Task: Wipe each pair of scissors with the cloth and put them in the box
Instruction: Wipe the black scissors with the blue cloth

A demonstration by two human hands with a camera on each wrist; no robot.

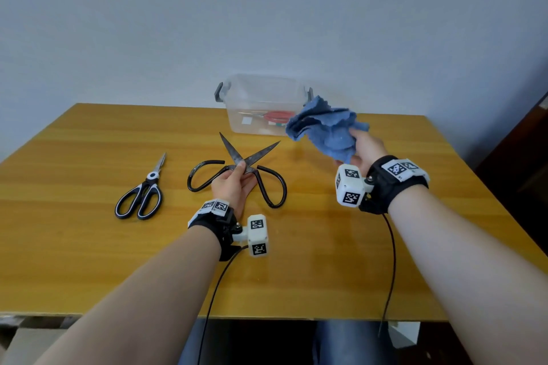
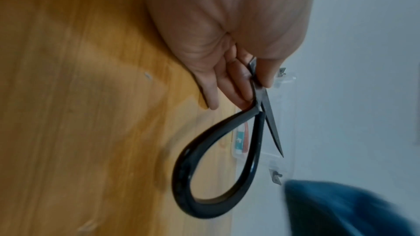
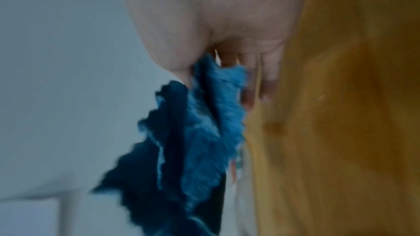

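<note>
1. On the left part of the wooden table [image 1: 89, 139] lie the black-and-white scissors [image 1: 142, 192], closed, flat on the surface, blade tips pointing away from the person, well apart from both hands.

2. Near the middle of the table, the left hand [image 1: 234, 184] grips the large black scissors [image 1: 237, 175] at the pivot where the blades cross. The thumb lies on top and the fingers curl underneath; the left wrist view shows the fingers [image 2: 234, 85] pinching the metal just above the big handle loop. The blades stand wide open in an X, tips pointing toward the box. Whether the loops rest on the table or are lifted just off it, I cannot tell.

3. At the far edge of the table, against the wall, stands the clear plastic box [image 1: 261, 104] with grey latches at its ends. Something red lies in its bottom, seen through the wall; its form is too blurred to name.

4. To the right of the box, the right hand [image 1: 363, 148] is raised above the table, its fingers closed round a crumpled blue cloth [image 1: 323, 127]. The cloth bunches up and out toward the box, overlapping its right corner in the head view. It is apart from the large black scissors.
</note>
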